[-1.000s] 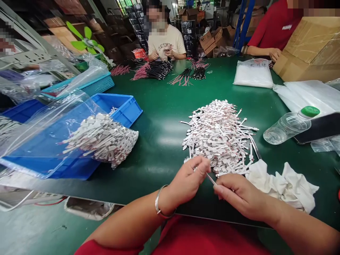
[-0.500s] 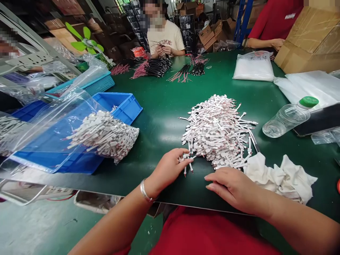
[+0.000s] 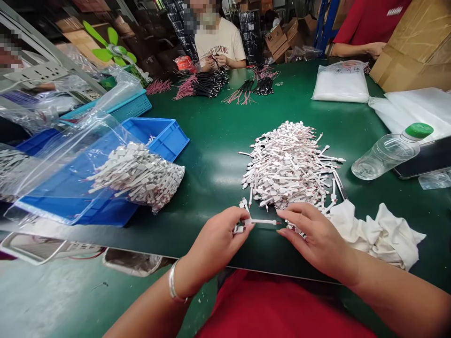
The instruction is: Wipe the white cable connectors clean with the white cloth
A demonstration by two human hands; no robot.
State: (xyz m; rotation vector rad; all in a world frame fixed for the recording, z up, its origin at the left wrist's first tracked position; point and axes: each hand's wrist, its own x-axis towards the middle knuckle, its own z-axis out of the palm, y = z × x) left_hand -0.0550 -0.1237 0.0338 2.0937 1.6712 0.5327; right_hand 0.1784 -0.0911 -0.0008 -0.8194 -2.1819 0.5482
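Observation:
A heap of small white connector pieces with thin red leads (image 3: 287, 164) lies on the green table (image 3: 211, 155). My left hand (image 3: 220, 237) pinches a few of these pieces at the heap's near edge, fingers closed on them. One white piece (image 3: 262, 221) stretches between my hands. My right hand (image 3: 310, 232) rests at the heap's front, its fingertips touching the far end of that piece, fingers curled loosely.
A clear bag of white pieces (image 3: 137, 176) lies over a blue bin (image 3: 165, 138) at the left. A white cloth (image 3: 377, 232), a tipped plastic bottle (image 3: 387, 152) and a phone (image 3: 426, 157) sit at the right. Other people work at the far side beside wire bundles (image 3: 207, 84) and cardboard boxes (image 3: 412, 42).
Both hands left the table edge and went to the heap. My left hand drew a few pieces out; my right hand slid forward and now touches one piece's end.

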